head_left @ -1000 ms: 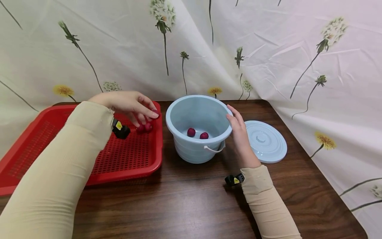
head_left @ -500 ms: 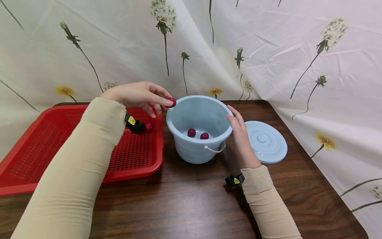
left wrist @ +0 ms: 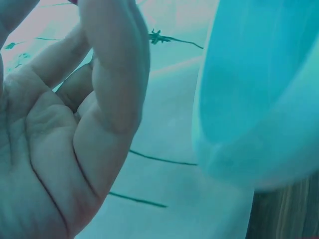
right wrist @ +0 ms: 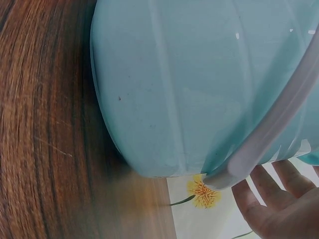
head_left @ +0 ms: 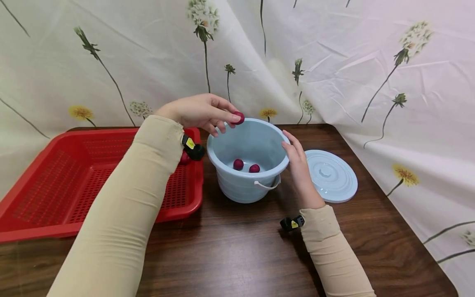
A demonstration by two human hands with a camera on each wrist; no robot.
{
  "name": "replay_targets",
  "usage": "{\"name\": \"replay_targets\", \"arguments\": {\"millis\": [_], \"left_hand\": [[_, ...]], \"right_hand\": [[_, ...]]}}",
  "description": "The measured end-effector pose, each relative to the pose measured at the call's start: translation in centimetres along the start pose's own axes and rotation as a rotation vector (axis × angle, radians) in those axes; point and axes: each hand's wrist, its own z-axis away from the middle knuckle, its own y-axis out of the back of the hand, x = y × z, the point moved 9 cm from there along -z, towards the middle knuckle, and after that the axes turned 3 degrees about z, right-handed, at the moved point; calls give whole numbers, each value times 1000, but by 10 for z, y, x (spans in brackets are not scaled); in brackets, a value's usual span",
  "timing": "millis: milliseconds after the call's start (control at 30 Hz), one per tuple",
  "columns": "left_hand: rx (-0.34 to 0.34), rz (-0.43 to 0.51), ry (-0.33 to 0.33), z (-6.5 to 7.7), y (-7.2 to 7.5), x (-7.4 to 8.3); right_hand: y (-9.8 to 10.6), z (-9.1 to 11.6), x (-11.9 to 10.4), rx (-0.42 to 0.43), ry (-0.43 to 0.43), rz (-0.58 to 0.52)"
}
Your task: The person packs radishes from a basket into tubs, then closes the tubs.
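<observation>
Between thumb and fingertips my left hand (head_left: 205, 111) pinches a small dark red plum (head_left: 238, 118) over the far left rim of the light blue bucket (head_left: 237, 189). In the left wrist view the palm and bent fingers of the left hand (left wrist: 75, 119) show, beside the bucket rim (left wrist: 234, 159). Two more red plums, one left (head_left: 238, 164) and one right (head_left: 254, 168), lie on the bucket's floor. My right hand (head_left: 298, 169) holds the bucket's right rim. In the right wrist view, fingers of the right hand (right wrist: 279, 199) touch the bucket's outer wall behind the handle (right wrist: 279, 119).
A red perforated basket (head_left: 198, 185) stands left of the bucket, with a red plum (head_left: 184, 158) partly hidden behind the left wrist camera. The light blue lid (head_left: 332, 177) lies flat on the wooden table (head_left: 230, 251) at the right. A flower-printed cloth (head_left: 252, 62) hangs behind.
My left hand has lifted the plum out of the red basket and carried it right, to above the bucket's rim. My right hand and the bucket have stayed in place.
</observation>
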Motion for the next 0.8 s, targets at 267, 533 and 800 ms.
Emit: {"name": "replay_targets", "arguments": {"millis": [267, 533, 800], "left_hand": [[49, 27, -44, -13, -6, 8], [49, 67, -103, -30, -17, 17], [28, 119, -87, -47, -30, 10]], "right_hand": [[-1, 1, 0, 4, -8, -7], [2, 0, 1, 10, -15, 25], [1, 1, 1, 2, -22, 4]]}}
